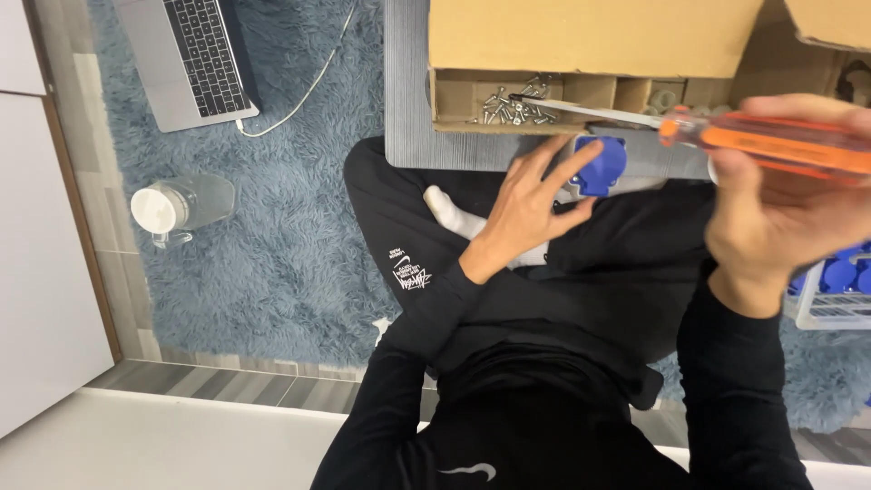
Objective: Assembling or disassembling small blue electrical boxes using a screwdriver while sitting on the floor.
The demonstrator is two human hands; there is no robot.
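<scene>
Your right hand [780, 209] sits closest to the lens, raised and blurred, fingers clenched around the orange handle of a screwdriver [726, 136]. Its metal shaft runs left and slightly up; the dark tip rests among the loose silver screws [513, 104] in the leftmost compartment of a cardboard box [590, 41].

Left hand [535, 204]: lower, over your lap, fingers spread and curled lightly. Thumb and forefinger pinch the near edge of a blue plastic socket part [601, 165], which lies at the front edge of the grey board [408, 109] under the box, just above your knee. Grip is loose, fingertips only.

You sit cross-legged in black trousers [408, 236] and a black long-sleeved top; one white sock [454, 213] shows just left of the left wrist.

Box compartments right of the screws: contents too dim to tell.

More blue parts fill a clear plastic bin [830, 304] at the right edge, partly behind your right wrist.

Blue shaggy rug [272, 236] covers the floor. On it, well apart from both hands: an open laptop [186, 59] at upper left with a white cable [308, 91] trailing from it, and a clear jar with a white lid [177, 209] lying on its side.
</scene>
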